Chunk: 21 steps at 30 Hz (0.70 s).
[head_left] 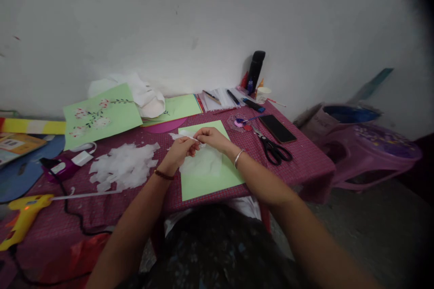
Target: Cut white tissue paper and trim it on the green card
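Observation:
Both my hands meet over a light green sheet of paper (206, 180) on the red-pink tablecloth (298, 162). My left hand (179, 151) and my right hand (212, 137) pinch a small strip of white tissue (185, 135) between their fingertips. More white tissue (203, 162) lies on the green sheet under my hands. A beaded band sits on my left wrist, a silver bangle on my right.
A pile of torn white tissue (124, 167) lies to the left, with a yellow glue gun (25, 216) at the near left edge. Black scissors (273, 146), a phone (277, 128) and pens sit to the right. A green flower card (101, 115) lies behind. Purple plastic stool (369, 149) stands right.

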### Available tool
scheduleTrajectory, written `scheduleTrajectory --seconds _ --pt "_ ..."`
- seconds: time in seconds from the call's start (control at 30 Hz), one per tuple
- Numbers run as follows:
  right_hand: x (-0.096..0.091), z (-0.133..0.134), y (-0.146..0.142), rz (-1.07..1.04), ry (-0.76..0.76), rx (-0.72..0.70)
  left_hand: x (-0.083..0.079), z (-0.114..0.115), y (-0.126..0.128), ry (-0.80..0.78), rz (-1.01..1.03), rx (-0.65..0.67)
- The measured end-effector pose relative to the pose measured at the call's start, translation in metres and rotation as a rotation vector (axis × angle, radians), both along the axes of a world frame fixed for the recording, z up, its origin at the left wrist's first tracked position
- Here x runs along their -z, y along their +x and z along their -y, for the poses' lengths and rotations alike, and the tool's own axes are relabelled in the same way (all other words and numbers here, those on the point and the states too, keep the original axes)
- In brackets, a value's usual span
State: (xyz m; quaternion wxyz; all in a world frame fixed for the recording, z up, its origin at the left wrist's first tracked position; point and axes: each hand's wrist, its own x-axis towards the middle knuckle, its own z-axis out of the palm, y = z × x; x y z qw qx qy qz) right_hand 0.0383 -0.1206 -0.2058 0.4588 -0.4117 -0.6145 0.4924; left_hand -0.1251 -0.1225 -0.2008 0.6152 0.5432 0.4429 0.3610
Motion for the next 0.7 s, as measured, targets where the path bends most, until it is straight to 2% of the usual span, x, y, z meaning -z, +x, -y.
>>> scheduleTrajectory --seconds 0.7 --pt "-0.0014 0.0 0.0033 -0.016 0.012 -0.052 0.0001 0.0007 -0.0008 0.044 -0.015 -0.015"
